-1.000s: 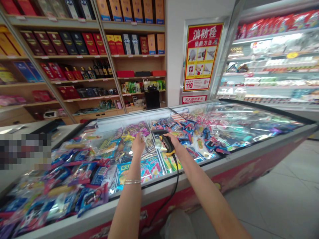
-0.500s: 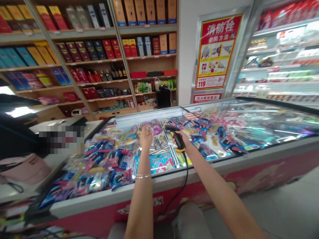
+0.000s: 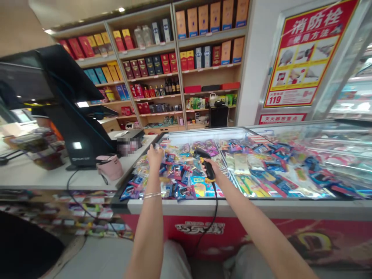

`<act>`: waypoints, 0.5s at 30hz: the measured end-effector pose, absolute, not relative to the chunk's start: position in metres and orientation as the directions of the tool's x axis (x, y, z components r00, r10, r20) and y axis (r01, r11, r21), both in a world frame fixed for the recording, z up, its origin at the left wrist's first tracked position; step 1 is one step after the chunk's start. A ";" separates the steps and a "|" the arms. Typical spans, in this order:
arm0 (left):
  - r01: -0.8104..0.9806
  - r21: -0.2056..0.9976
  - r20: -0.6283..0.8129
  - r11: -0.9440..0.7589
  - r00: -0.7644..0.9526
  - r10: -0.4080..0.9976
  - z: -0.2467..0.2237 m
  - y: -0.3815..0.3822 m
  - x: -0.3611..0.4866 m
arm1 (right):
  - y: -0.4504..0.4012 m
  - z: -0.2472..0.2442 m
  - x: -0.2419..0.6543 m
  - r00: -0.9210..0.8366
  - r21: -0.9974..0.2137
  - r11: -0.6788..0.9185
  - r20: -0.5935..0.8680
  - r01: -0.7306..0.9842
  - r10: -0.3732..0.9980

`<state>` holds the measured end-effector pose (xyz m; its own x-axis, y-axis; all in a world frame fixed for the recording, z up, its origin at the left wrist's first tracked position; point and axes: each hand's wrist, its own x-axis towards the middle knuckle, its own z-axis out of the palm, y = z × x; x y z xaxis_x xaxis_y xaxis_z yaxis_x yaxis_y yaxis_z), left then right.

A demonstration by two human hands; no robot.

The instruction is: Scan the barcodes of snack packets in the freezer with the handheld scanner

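My right hand (image 3: 211,167) is wrapped round the handle of a black and yellow barcode scanner (image 3: 208,170). The scanner's head points up and left over the chest freezer (image 3: 221,204), and its cable hangs down the front. Over the freezer's left end, my left hand (image 3: 155,155) is closed on a small clear-wrapped packet (image 3: 158,147), mostly hidden by the fingers. Below and right of that hand lies a heap of blue and purple packets (image 3: 177,172). More wrapped packets (image 3: 241,163) fill the compartments to the right.
On the counter (image 3: 87,179) at left stand a black checkout terminal (image 3: 78,116) and a pink pouch (image 3: 110,166). Shelves of boxes (image 3: 151,66) line the back wall. A red fire-hydrant sign (image 3: 309,58) hangs at right. Dark clothing shows at lower left.
The view has turned left, bringing the terminal into sight. My left hand, with the packet, has moved left towards the counter. The scanner stays in my right hand over the freezer.
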<state>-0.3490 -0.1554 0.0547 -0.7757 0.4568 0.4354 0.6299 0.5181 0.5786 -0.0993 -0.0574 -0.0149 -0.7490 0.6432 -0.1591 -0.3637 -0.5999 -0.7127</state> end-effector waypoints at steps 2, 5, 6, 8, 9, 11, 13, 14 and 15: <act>0.631 0.549 0.436 0.547 -0.775 0.457 0.044 -0.166 -0.358 | -0.062 -0.017 -0.110 -0.750 -0.721 -0.595 -0.159 -0.356 0.642; 0.640 0.451 0.520 0.621 -0.755 0.400 0.024 -0.178 -0.361 | -0.066 -0.022 -0.119 -0.751 -0.737 -0.589 -0.172 -0.332 0.638; 0.639 0.426 0.559 0.641 -0.743 0.369 0.017 -0.181 -0.360 | -0.066 -0.023 -0.120 -0.751 -0.740 -0.588 -0.174 -0.328 0.638; 0.637 0.425 0.587 0.643 -0.735 0.341 0.006 -0.186 -0.359 | -0.066 -0.026 -0.121 -0.750 -0.745 -0.579 -0.164 -0.332 0.641; 0.637 0.445 0.571 0.629 -0.743 0.348 0.002 -0.187 -0.359 | -0.065 -0.028 -0.121 -0.748 -0.748 -0.572 -0.155 -0.338 0.645; 0.629 0.493 0.519 0.601 -0.767 0.377 -0.003 -0.188 -0.358 | -0.063 -0.032 -0.121 -0.745 -0.752 -0.556 -0.133 -0.354 0.654; 0.617 0.522 0.496 0.590 -0.781 0.378 -0.002 -0.188 -0.358 | -0.060 -0.036 -0.121 -0.743 -0.752 -0.547 -0.115 -0.368 0.659; 0.611 0.526 0.497 0.591 -0.785 0.370 -0.001 -0.188 -0.359 | -0.059 -0.038 -0.122 -0.745 -0.749 -0.548 -0.110 -0.373 0.658; 0.607 0.527 0.499 0.594 -0.788 0.361 0.001 -0.187 -0.359 | -0.057 -0.040 -0.122 -0.747 -0.744 -0.549 -0.104 -0.380 0.657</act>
<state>-0.3590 -0.1874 0.0014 -0.7877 0.3614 0.4990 0.6069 0.5945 0.5275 -0.1217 -0.0571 -0.0395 -0.7467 0.6570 -0.1038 -0.3800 -0.5495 -0.7441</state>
